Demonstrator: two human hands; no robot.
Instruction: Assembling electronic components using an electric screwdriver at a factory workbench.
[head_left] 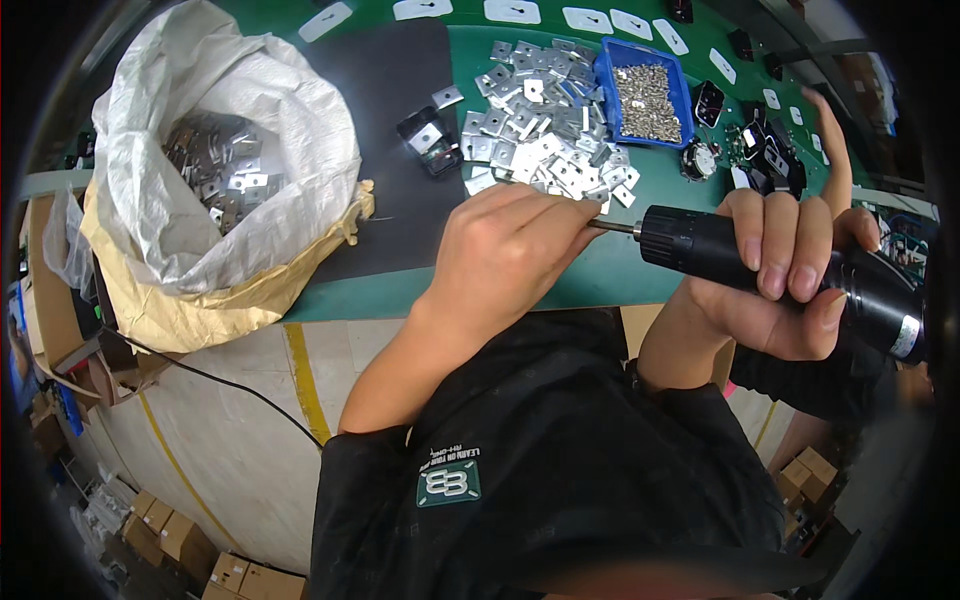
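My right hand (785,260) is wrapped round a black electric screwdriver (690,238), held nearly level with its bit (612,227) pointing left. At the bit's tip, my left hand (515,240) is closed with its fingers pinched together. Whatever lies in those fingers is hidden by the back of the hand. Just beyond it spreads a heap of small silver metal plates (545,150), many with a hole in them. A blue tray (603,75) full of small metal screws (648,100) stands beside the heap.
A white woven sack (310,130) with metal pieces inside stands at the left. A small black device (430,142) lies on the dark mat (370,80). Black parts (770,160) and a round component (700,158) lie right of the tray. Another person's arm (832,150) reaches in at the right.
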